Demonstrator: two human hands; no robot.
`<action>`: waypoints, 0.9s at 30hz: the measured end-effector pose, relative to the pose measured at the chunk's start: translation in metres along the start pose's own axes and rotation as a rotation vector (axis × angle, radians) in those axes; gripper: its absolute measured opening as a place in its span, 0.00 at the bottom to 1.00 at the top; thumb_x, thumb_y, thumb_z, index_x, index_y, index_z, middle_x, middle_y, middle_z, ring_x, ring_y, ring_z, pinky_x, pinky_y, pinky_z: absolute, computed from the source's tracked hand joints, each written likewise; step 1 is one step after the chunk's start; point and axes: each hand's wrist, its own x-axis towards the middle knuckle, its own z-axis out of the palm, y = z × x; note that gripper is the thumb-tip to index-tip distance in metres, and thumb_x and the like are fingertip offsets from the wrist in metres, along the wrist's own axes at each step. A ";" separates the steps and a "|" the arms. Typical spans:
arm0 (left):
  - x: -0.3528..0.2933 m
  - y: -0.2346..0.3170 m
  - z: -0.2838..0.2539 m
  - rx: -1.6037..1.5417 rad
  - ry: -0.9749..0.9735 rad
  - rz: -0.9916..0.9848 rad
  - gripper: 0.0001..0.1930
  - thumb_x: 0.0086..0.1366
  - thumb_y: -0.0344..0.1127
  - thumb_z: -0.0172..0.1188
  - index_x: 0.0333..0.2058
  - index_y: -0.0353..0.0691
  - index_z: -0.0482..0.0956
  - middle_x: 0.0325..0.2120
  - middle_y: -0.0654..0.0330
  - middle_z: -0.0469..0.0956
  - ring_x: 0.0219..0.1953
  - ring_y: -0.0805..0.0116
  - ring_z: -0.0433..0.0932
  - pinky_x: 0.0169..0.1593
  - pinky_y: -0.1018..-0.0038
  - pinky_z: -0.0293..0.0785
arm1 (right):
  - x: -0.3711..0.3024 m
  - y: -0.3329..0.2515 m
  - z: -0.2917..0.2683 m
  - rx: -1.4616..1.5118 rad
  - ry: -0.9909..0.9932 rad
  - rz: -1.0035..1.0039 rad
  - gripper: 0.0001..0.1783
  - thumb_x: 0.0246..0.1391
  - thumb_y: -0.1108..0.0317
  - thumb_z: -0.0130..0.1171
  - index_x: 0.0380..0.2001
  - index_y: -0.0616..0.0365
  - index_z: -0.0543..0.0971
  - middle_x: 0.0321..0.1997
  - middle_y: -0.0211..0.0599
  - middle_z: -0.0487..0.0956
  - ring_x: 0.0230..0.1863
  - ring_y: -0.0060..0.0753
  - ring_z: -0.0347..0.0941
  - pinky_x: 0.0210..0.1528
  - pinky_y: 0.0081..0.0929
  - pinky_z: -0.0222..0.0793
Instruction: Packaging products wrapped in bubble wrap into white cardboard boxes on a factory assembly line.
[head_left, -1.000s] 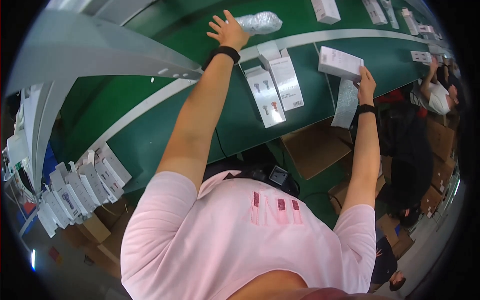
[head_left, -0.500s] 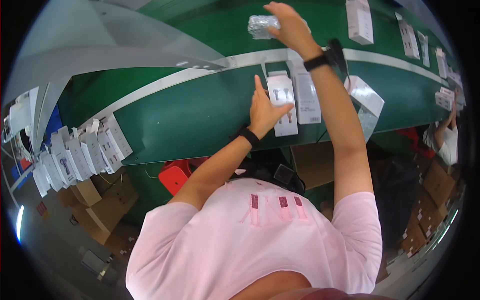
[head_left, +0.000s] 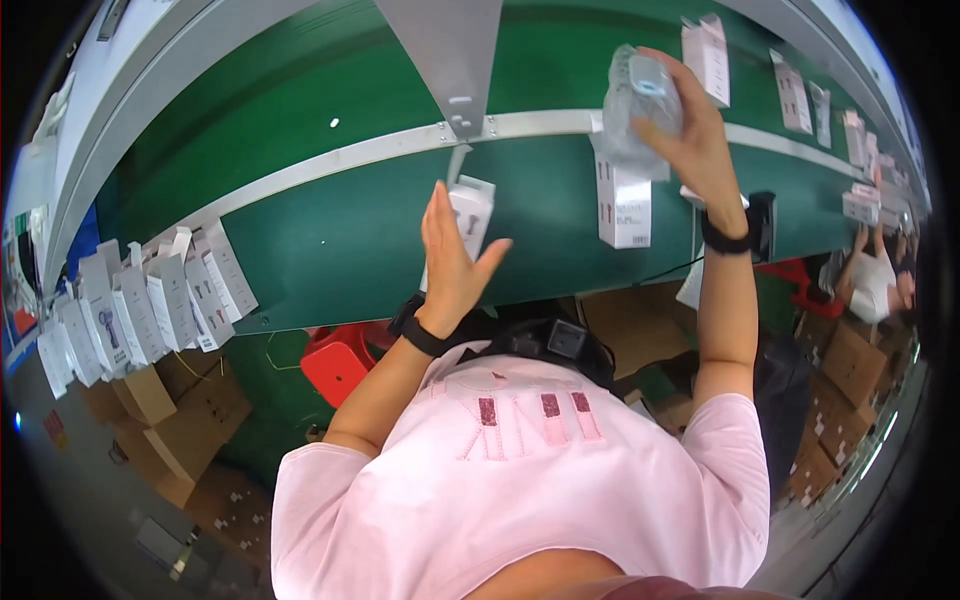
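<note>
A white printed carton (head_left: 474, 215) stands on the green bench in front of me, a flap raised at its far end. My left hand (head_left: 455, 255) is at this carton, its fingers stretched along the left side and its thumb spread out to the right; the palm hides the near part. Farther off, over the metal rail, my right hand (head_left: 690, 135) grips a bubble-wrapped item (head_left: 632, 140) from its right side. Something pale blue and white shows through the clear wrap. Below it a second white carton (head_left: 626, 212) lies on the bench, partly covered by the wrapped item.
A row of white cartons (head_left: 165, 300) leans along the bench's left end. A metal rail (head_left: 330, 165) and post (head_left: 455, 90) divide the bench from the green belt (head_left: 270, 110), where more cartons (head_left: 706, 62) stand. A red stool (head_left: 335, 365) is below. A co-worker (head_left: 865, 280) is far right.
My right hand has come rightward and nearer with the bubble-wrapped item, now turned upright. My left hand and the flapped carton have shifted left, apart from the second carton. The view has turned somewhat.
</note>
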 end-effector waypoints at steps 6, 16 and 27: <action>0.021 0.096 -0.048 -0.734 -0.135 0.350 0.58 0.43 0.45 0.77 0.66 0.33 0.47 0.63 0.44 0.57 0.64 0.53 0.59 0.65 0.64 0.54 | -0.074 -0.090 0.051 0.400 0.184 -0.119 0.49 0.39 0.72 0.69 0.65 0.64 0.56 0.66 0.41 0.61 0.64 0.31 0.60 0.64 0.30 0.56; -0.027 0.053 -0.125 -1.139 -0.386 0.105 0.39 0.51 0.40 0.71 0.59 0.35 0.63 0.49 0.51 0.73 0.48 0.60 0.75 0.53 0.67 0.70 | -0.080 -0.160 0.103 -0.225 0.347 -0.560 0.29 0.39 0.72 0.72 0.48 0.57 0.75 0.52 0.46 0.73 0.50 0.41 0.72 0.52 0.33 0.68; -0.036 0.004 -0.145 -2.370 -1.516 -0.836 0.32 0.67 0.58 0.43 0.54 0.32 0.64 0.49 0.41 0.63 0.41 0.31 0.71 0.26 0.54 0.77 | -0.067 -0.225 0.191 -0.493 0.217 -0.733 0.22 0.34 0.71 0.70 0.40 0.55 0.81 0.35 0.33 0.74 0.35 0.39 0.64 0.36 0.35 0.61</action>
